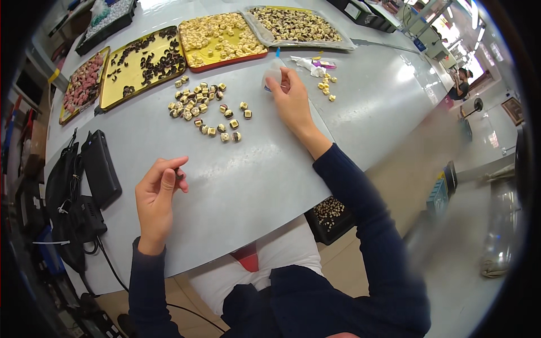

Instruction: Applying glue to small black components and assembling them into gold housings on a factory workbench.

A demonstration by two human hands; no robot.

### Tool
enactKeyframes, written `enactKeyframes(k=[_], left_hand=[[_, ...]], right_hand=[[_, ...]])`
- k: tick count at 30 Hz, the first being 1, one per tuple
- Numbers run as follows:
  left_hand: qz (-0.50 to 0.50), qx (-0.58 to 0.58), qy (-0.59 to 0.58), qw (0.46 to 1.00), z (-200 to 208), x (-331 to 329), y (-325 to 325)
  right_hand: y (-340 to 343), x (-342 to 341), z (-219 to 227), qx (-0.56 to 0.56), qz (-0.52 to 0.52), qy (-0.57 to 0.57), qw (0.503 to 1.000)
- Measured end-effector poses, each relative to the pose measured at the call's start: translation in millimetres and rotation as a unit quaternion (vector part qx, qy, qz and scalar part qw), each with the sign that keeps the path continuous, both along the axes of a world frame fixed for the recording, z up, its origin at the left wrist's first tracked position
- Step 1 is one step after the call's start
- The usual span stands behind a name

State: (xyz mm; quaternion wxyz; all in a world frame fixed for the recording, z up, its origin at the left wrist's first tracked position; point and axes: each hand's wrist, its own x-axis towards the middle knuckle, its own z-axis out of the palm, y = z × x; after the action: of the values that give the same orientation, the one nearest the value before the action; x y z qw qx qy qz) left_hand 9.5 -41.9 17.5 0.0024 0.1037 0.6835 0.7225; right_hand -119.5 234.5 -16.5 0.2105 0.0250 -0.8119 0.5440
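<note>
My left hand (158, 194) hovers over the near part of the grey table (253, 174), its fingertips pinched on a small dark piece (179, 174). My right hand (290, 101) reaches farther out and grips a small white glue bottle (273, 73) with a blue tip, which stands on the table. A loose pile of small cream-and-brown pieces (204, 107) lies between the hands, nearer the right hand. A few more such pieces (327, 87) lie to the right of the bottle.
Along the far edge stand yellow trays: one with pink pieces (84, 83), one with dark pieces (143, 62), one with cream pieces (221, 38), and a tray of mixed pieces (296, 25). A black device with cables (98, 169) sits at the left. A black bin of pieces (329, 214) is below the table. A person (461, 84) stands far right.
</note>
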Motion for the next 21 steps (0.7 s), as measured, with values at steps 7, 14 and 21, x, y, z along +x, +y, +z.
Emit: enactKeyframes(k=[7,14,21], left_hand=[[-0.03,0.121,-0.179,0.976,-5,2,6],[-0.095,0.063,-0.197,0.974,-7,6,19],[-0.122,0.054,-0.174,0.976,-7,6,25]], right_hand=[[-22,30,34,-0.242,0.27,-0.097,0.927],[-26,37,29,-0.381,0.352,-0.129,0.845],[-34,53,44,-0.402,0.384,-0.173,0.813]])
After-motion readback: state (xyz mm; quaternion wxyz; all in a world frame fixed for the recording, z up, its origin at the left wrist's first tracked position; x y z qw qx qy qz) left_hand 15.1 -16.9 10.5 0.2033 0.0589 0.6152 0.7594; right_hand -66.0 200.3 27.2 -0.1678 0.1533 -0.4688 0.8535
